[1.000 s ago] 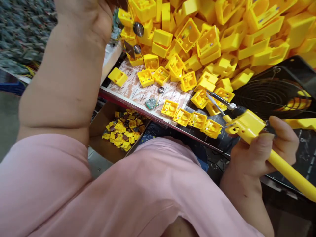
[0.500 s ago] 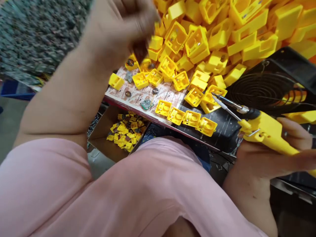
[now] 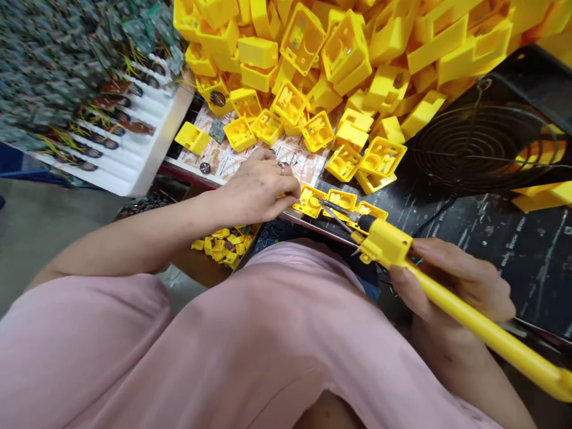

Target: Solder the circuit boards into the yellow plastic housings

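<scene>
My right hand (image 3: 465, 286) is wrapped round the yellow handle of a soldering iron (image 3: 386, 241) with a thin feed tube beside its tip. That tip is over the row of small open yellow housings (image 3: 340, 204) at the table's front edge. At the row's left end, my left hand (image 3: 261, 185), with a ring on one finger, is closed with its fingers curled down. A bit of yellow shows under its thumb, but what the fingers hold is hidden. Behind this hand lie more yellow housings (image 3: 240, 134) and a small grey-green part (image 3: 217, 131). A round dark part (image 3: 205, 168) lies left of it.
A large heap of yellow housings (image 3: 344, 53) covers the back. A black fan (image 3: 478, 137) stands at right. On the left, a white foam tray (image 3: 147, 149) carries wired parts beside massed circuit boards (image 3: 67, 71). Below the table edge, a box holds yellow pieces (image 3: 226, 244).
My left hand came down from above the heap, where a dark reddish piece showed blurred beneath it, to the row's left end. My right hand brought the soldering iron leftward to the row.
</scene>
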`<state>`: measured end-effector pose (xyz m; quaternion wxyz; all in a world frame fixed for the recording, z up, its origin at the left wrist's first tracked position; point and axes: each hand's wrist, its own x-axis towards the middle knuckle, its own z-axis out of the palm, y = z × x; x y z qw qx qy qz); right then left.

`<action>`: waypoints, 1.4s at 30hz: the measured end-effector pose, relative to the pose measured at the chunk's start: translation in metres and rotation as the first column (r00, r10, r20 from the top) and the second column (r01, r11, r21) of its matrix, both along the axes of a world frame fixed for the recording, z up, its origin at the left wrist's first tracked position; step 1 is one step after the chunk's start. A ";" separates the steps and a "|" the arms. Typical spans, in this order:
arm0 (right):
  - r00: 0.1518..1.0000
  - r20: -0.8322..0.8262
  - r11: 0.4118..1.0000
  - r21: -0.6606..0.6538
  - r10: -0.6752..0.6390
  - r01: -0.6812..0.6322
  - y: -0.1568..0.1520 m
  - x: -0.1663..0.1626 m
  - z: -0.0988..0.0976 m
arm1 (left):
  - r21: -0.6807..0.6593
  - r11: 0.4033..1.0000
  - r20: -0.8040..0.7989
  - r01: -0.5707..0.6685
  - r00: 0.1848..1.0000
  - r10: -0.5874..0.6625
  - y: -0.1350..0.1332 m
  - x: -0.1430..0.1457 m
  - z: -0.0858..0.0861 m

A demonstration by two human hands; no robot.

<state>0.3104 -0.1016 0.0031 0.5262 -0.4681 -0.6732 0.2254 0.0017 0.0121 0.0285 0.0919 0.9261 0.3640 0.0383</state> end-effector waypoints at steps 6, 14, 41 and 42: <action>0.956 0.217 0.953 0.187 0.198 -0.240 0.014 -0.011 0.009 | -0.012 1.000 -0.067 0.012 0.998 -0.013 0.001 0.005 0.004; 0.906 0.387 0.932 0.232 0.173 -0.278 0.023 -0.021 0.018 | 0.014 0.999 -0.150 0.036 0.988 -0.034 0.004 0.014 0.006; 0.972 0.171 0.949 0.298 -0.160 0.104 0.009 0.009 -0.026 | -0.054 0.989 0.201 -0.138 0.969 0.146 0.012 -0.058 0.028; 0.973 0.152 0.965 0.224 -0.175 0.139 0.009 0.011 -0.029 | -0.062 0.990 0.194 -0.126 0.971 0.136 0.011 -0.063 0.025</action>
